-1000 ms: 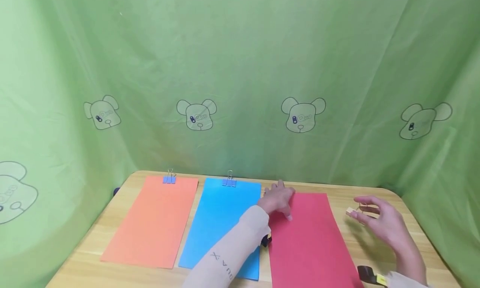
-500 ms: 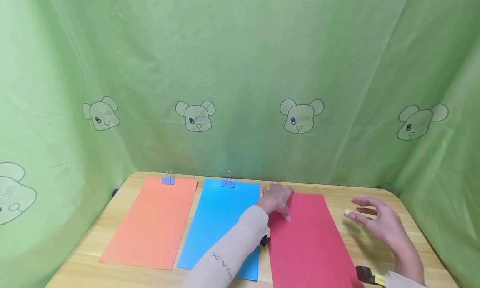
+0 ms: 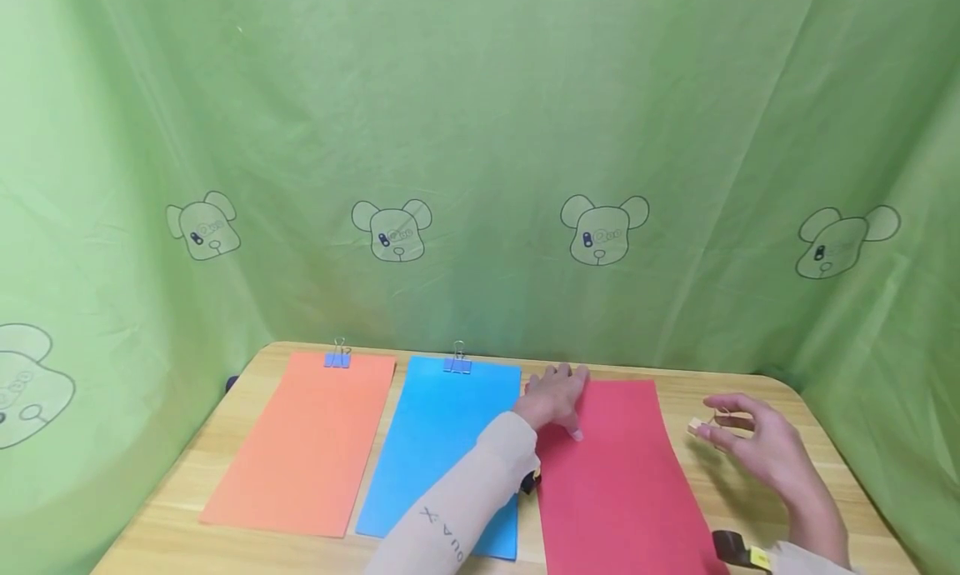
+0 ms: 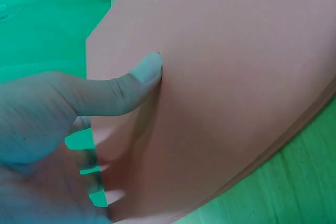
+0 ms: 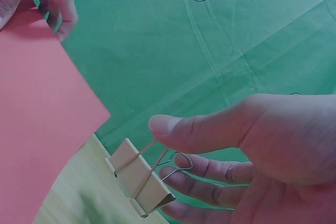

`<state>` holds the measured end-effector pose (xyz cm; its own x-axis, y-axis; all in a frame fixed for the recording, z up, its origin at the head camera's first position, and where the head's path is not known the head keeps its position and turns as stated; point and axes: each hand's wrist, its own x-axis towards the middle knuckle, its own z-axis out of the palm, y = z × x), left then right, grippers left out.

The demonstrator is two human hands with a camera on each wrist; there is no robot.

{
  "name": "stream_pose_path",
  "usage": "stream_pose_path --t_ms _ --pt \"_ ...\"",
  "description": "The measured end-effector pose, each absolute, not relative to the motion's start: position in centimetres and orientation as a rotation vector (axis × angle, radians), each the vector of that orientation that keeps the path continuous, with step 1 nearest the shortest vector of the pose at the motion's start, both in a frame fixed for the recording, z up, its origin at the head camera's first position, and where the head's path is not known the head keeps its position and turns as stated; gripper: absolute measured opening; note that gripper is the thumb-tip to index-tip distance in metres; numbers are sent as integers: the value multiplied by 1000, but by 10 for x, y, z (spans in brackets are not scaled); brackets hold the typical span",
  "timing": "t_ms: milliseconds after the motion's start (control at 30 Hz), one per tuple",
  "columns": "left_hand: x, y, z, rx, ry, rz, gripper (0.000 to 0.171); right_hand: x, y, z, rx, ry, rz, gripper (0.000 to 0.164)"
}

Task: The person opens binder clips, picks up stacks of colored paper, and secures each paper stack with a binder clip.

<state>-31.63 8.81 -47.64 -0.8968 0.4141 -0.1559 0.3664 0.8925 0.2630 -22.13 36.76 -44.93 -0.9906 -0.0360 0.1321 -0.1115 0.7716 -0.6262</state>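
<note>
A stack of red paper (image 3: pixel 618 475) lies lengthwise on the table. My left hand (image 3: pixel 553 398) grips its far left corner, the thumb (image 4: pixel 128 87) on the top face and the other fingers reaching over the far edge. In the right wrist view, those fingers curl below the paper's edge. Off to the right, my right hand (image 3: pixel 776 446) holds a pale yellow binder clip (image 5: pixel 139 177) above the table, thumb and fingers at its wire handles. The clip's mouth points left, apart from the red paper, and its jaws look closed.
Left of the red paper lie blue paper (image 3: pixel 442 442) and orange paper (image 3: pixel 307 442), with a blue binder clip (image 3: pixel 457 366) and a purple-blue binder clip (image 3: pixel 337 360) on their far edges. A green curtain (image 3: pixel 480 142) surrounds the wooden table (image 3: pixel 180 492).
The red paper's far right corner has shifted slightly up and to the right over the last half second. Both hands stay nearly in place, the right still holding the binder clip.
</note>
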Motion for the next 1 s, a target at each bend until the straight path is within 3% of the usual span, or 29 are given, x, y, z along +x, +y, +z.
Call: stream_pose_path --t_ms 433,700,1000 --pt "-307 95 -478 709 2942 170 71 -215 367 -452 115 -2873 1052 57" --pt "-309 98 -483 850 3016 62 38 -212 369 -455 89 -2867 1024 56" --pt "-310 84 -458 903 2712 477 61 -207 378 -453 49 -2864 990 59"
